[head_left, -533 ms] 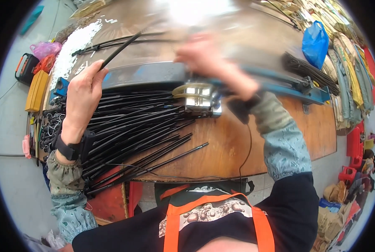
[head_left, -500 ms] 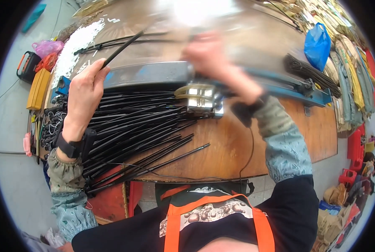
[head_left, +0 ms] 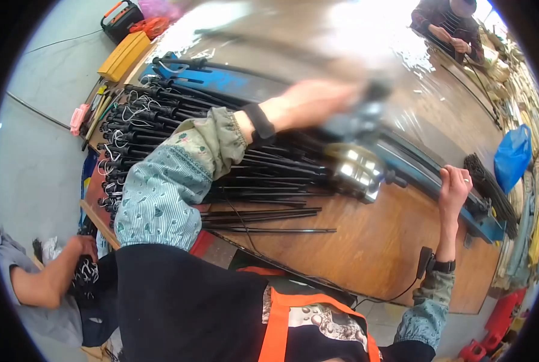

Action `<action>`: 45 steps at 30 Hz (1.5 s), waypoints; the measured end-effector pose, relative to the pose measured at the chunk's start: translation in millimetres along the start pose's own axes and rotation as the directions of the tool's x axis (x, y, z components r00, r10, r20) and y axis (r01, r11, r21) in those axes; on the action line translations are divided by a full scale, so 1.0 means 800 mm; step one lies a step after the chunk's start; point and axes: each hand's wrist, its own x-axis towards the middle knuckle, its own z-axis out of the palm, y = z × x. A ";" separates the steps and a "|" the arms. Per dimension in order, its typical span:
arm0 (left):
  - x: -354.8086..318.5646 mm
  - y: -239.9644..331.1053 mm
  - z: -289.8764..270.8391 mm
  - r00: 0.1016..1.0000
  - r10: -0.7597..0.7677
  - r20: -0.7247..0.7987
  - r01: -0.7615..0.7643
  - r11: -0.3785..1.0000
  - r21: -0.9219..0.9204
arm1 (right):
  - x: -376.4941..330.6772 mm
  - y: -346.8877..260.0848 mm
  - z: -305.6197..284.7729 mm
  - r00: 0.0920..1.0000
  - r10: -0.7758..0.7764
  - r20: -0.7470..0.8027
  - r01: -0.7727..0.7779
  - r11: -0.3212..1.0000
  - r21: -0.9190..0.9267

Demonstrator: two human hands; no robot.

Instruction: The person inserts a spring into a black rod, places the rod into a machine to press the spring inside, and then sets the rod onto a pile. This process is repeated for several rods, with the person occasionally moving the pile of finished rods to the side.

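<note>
My left hand (head_left: 318,104) reaches across the bench to the dark, blurred head of a bench machine (head_left: 363,114). Motion smears its fingers, so their grip does not show. Far to the right, my right hand (head_left: 455,186) is raised at the blue metal rail (head_left: 411,163), fingers curled closed; whatever lies in them is hidden. A shiny metal block (head_left: 357,169) sits in front of the rail. Beneath my left arm lie many thin black rods (head_left: 275,163), with white cords (head_left: 117,139) at their left ends.
Bundled dark rods (head_left: 490,187) and a blue plastic bag (head_left: 513,158) lie at the right. A yellow box (head_left: 124,56) stands far left. One co-worker (head_left: 453,27) sits across the bench; another person's arm (head_left: 52,274) is at lower left. A thin cable (head_left: 396,297) trails from my right wrist.
My left hand has swung from the left end over to the machine. My right hand has moved from the machine out along the rail to the right. The view has turned.
</note>
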 end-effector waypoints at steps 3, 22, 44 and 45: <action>-0.003 -0.007 -0.001 1.000 0.002 -0.016 -0.003 0.998 -0.058 | 0.000 -0.001 0.014 0.999 0.046 -0.020 -0.045 0.997 0.068; 0.010 0.010 0.026 0.999 -0.047 -0.016 0.044 0.992 -0.121 | -0.002 -0.030 0.009 0.986 0.135 -0.094 -0.148 0.979 -0.140; 0.021 0.009 0.038 0.979 -0.169 0.112 0.161 0.984 0.080 | -0.070 -0.119 -0.009 0.988 0.156 -0.020 -0.146 0.959 0.243; 0.022 0.010 0.037 0.971 -0.208 0.119 0.197 0.975 0.100 | -0.067 -0.122 -0.006 0.982 0.190 -0.006 -0.181 0.942 0.284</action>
